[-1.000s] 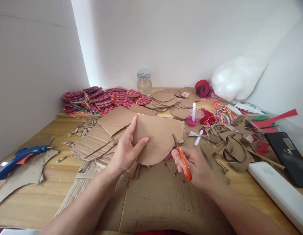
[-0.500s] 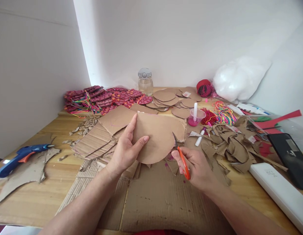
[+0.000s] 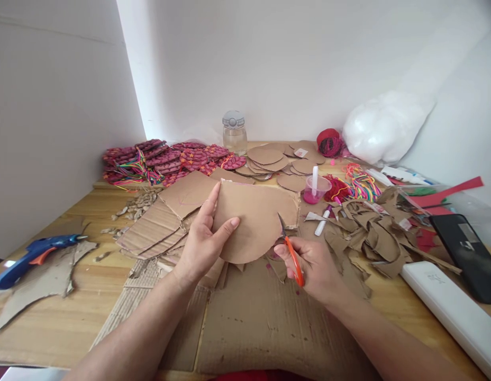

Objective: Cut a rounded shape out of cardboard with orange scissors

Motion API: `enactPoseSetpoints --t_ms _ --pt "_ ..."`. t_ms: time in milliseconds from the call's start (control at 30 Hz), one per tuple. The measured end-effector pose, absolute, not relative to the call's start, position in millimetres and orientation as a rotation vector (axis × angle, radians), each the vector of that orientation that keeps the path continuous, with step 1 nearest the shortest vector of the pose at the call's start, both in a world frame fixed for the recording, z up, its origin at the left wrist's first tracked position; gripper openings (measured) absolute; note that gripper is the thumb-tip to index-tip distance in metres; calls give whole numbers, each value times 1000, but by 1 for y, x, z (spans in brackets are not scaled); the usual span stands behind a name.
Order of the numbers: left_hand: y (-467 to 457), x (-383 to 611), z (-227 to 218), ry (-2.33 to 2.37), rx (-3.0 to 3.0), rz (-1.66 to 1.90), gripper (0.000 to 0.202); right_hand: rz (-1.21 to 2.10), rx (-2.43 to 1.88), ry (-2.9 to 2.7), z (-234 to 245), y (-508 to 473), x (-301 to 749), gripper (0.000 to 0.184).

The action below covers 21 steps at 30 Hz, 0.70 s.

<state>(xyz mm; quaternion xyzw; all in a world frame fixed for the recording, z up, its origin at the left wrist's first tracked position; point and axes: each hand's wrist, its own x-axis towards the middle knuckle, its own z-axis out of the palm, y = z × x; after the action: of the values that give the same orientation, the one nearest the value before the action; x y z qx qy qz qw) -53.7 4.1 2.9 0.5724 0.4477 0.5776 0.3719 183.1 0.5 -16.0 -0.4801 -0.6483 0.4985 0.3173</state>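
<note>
My left hand (image 3: 208, 233) grips a brown cardboard piece (image 3: 249, 217) by its left side, thumb on top and the other fingers along the edge and behind. The piece has a rounded lower edge and a straight top with corners. In my right hand (image 3: 309, 264) is a pair of scissors (image 3: 292, 256) with orange handles. Their dark blades lie at the right side of the piece, on its curved edge; the lower blade is hidden behind it. Left of my left hand lie flat cardboard pieces (image 3: 150, 233), one with a faint purple line.
Cardboard scraps (image 3: 368, 233) are heaped on the right, near a white power bank (image 3: 444, 312) and a black phone (image 3: 467, 254). Cut cardboard discs (image 3: 265, 155), a jar (image 3: 234, 135) and a pink cup (image 3: 315, 189) stand behind. A blue glue gun (image 3: 39, 254) lies left.
The hands, the cardboard piece and the scissors keep almost the same place. The whole view has shifted slightly, and the scissor blades look a little more closed.
</note>
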Motion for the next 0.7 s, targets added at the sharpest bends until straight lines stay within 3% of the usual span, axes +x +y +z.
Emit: enactPoseSetpoints --t_ms 700 --pt "2 -42 -5 1180 1387 1537 85 1228 -1283 -1726 -10 5 179 39"
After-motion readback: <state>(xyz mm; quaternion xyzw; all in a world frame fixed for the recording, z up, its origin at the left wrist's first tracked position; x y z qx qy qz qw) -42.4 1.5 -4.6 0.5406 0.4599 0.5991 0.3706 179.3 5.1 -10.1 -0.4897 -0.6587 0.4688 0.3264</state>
